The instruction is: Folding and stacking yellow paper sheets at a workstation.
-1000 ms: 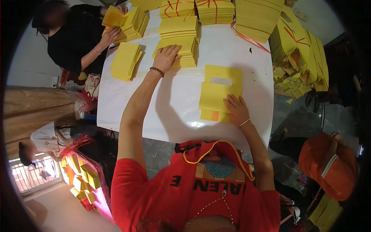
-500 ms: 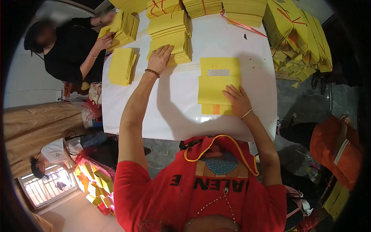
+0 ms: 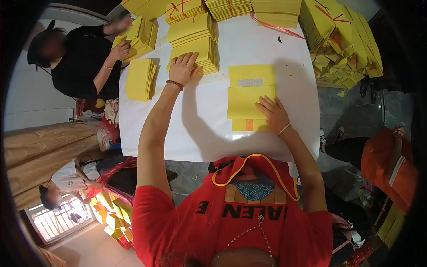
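On the white counter [image 3: 133,124], the layered yellow sheets [image 3: 244,103] lie apart from the near and right edges, with bare surface between them and the yellow paper stack [image 3: 202,48] farther left. The right hand [image 3: 274,116] lies flat and unclenched on the sheets' right side; the left hand [image 3: 182,67] rests on the stack, fingers extended. Since a second ago, both hands have stayed there, while the camera's view has shifted.

The left grip [image 3: 182,69] rests on a yellow paper stack [image 3: 205,49], red-tied bundles [image 3: 195,10] beyond it; the right grip [image 3: 272,113] touches layered yellow sheets [image 3: 243,102] on the white bench [image 3: 213,120].
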Demonstrator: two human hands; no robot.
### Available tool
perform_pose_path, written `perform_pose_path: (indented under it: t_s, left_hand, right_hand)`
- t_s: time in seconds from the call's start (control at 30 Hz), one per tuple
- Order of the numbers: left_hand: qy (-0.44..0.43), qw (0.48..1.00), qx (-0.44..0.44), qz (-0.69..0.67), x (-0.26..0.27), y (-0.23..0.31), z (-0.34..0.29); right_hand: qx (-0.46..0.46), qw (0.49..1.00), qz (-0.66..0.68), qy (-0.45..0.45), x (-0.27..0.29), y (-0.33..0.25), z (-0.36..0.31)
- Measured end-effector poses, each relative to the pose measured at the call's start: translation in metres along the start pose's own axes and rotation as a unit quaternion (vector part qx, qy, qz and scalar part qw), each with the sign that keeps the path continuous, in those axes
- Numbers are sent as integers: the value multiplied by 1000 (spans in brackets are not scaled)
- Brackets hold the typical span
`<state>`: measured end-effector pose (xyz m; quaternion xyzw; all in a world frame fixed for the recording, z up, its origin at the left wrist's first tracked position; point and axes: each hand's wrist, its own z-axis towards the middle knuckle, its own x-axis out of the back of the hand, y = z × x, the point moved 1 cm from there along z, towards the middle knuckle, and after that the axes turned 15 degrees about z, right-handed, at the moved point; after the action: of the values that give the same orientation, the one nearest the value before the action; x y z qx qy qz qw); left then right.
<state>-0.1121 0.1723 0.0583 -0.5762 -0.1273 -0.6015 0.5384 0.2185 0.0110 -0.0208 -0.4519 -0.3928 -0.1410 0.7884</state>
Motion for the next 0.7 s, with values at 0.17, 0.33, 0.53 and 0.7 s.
perform_pose_path:
  t_s: [0.17, 0.33, 0.53, 0.7]
  left_hand:
    - [32, 999, -1, 23, -3, 1, 0]
    - [3, 1000, 29, 6, -1, 5, -3]
    - [-4, 999, 33, 10, 11, 10, -2]
    - [19, 999, 28, 22, 7, 12, 1]
  right_hand:
    - [-11, 1000, -1, -18, 3, -3, 1]
    - [-11, 1000, 6, -12, 3, -3, 1]
    - [-13, 1000, 22, -6, 3, -4, 0]
    - [-14, 999, 41, 0, -1, 0, -1]
